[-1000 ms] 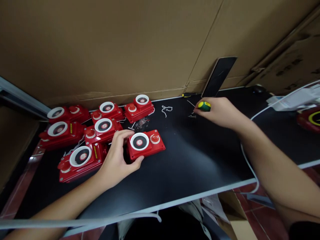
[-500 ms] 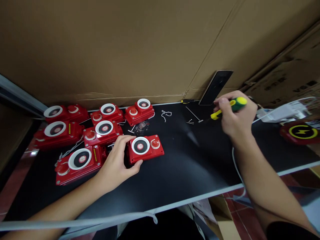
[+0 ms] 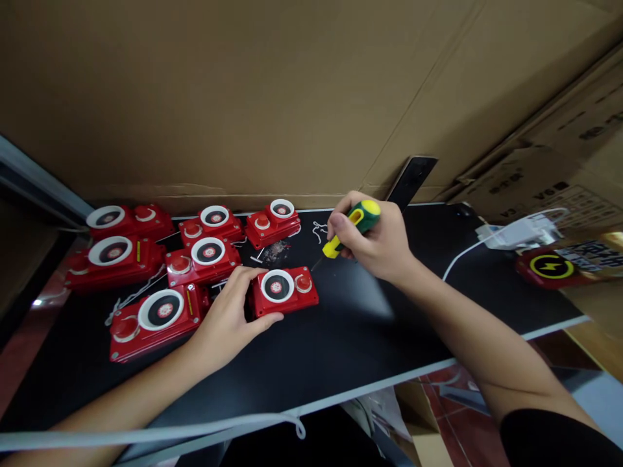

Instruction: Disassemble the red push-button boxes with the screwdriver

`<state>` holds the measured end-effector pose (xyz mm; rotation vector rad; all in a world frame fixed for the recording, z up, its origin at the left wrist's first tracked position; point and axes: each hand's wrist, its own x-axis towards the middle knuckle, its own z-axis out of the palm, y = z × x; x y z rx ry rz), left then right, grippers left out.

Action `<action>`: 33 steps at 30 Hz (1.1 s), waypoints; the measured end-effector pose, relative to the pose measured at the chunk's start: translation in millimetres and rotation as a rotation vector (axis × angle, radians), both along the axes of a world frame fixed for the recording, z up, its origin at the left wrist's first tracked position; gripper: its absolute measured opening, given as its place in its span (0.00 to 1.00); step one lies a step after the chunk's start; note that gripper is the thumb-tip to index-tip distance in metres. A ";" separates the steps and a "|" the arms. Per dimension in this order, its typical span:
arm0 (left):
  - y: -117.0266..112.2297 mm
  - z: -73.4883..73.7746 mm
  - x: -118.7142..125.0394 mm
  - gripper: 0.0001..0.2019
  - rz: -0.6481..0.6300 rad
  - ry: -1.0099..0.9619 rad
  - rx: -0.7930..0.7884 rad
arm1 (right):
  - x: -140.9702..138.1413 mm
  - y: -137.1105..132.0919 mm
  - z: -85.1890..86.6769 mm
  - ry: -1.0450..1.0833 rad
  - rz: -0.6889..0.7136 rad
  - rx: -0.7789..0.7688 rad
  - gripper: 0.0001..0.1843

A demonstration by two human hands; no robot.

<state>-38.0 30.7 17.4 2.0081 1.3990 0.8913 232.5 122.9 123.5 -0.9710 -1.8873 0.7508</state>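
My left hand (image 3: 226, 324) grips the left end of a red alarm unit (image 3: 298, 303) that lies on the black tabletop (image 3: 321, 363). The unit has a white-rimmed round horn and a small red dome lamp. To its right, my right hand (image 3: 382, 243) is closed round the green and yellow handle of a screwdriver (image 3: 359, 224). The thin shaft points down and left, its tip close to the unit's right far corner; I cannot tell whether they touch. A small T-shaped metal hammer (image 3: 257, 256) lies behind the unit, beside a scatter of dark debris (image 3: 277, 250).
Several similar red units, such as the near-left one (image 3: 156, 324), stand on the left. A cardboard wall (image 3: 267, 97) closes the back, with a dark slab (image 3: 413, 178) leaning on it. A white adapter with cable (image 3: 518, 233) and a red case (image 3: 548, 267) lie right.
My right hand has carried the screwdriver leftward from the right of the table to the alarm unit's corner. My left hand keeps its hold; the view has turned slightly.
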 end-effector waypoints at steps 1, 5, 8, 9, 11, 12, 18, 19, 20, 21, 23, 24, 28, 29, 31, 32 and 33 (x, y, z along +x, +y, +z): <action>0.3 0.3 0.1 0.26 -0.003 0.003 -0.001 | -2.0 2.1 -1.8 0.004 -0.003 0.009 0.25; 1.7 1.7 0.1 0.25 -0.024 0.018 0.008 | -5.6 10.8 -14.5 0.015 0.019 0.008 0.23; 2.9 2.9 -0.2 0.25 -0.039 0.029 0.015 | -7.0 16.0 -23.8 0.014 0.047 -0.010 0.24; 3.2 3.3 -0.3 0.25 -0.043 0.032 0.016 | -6.9 17.2 -25.6 0.012 0.047 -0.011 0.25; 3.5 4.1 -0.2 0.25 -0.055 0.038 0.019 | -5.3 19.1 -27.7 0.008 0.038 0.003 0.27; 3.6 4.4 0.0 0.25 -0.059 0.041 0.020 | -3.7 19.8 -28.3 0.006 0.033 0.016 0.27; 2.4 5.0 0.9 0.24 -0.059 0.060 0.034 | 4.2 23.2 -36.4 0.164 0.000 -0.011 0.27; 2.1 5.4 1.0 0.25 -0.056 0.062 0.037 | 3.9 24.0 -38.1 0.191 -0.006 -0.029 0.27; 1.9 5.9 1.1 0.25 -0.055 0.064 0.038 | 3.3 24.7 -39.6 0.207 -0.013 -0.042 0.28; 1.7 6.5 1.3 0.25 -0.054 0.065 0.037 | 2.4 25.4 -40.7 0.212 -0.020 -0.051 0.29; 1.7 8.2 1.6 0.25 -0.053 0.069 0.027 | 0.9 26.7 -42.1 0.210 -0.029 -0.061 0.30; 1.7 9.0 1.7 0.25 -0.052 0.072 0.019 | 0.7 27.2 -42.3 0.210 -0.030 -0.062 0.30; 1.6 11.0 1.5 0.24 -0.040 0.082 -0.001 | 3.9 28.1 -41.0 0.192 0.037 0.001 0.26; 1.5 11.1 1.4 0.24 -0.038 0.084 -0.001 | 5.7 27.9 -39.9 0.170 0.067 0.043 0.24; 1.1 11.2 1.5 0.24 -0.035 0.083 0.006 | 9.7 26.8 -36.6 0.092 0.124 0.165 0.20; 1.0 11.1 1.7 0.25 -0.035 0.083 0.009 | 11.6 25.7 -34.3 0.042 0.152 0.235 0.18; 1.0 11.0 1.9 0.25 -0.036 0.082 0.011 | 13.2 24.1 -31.5 -0.009 0.181 0.301 0.16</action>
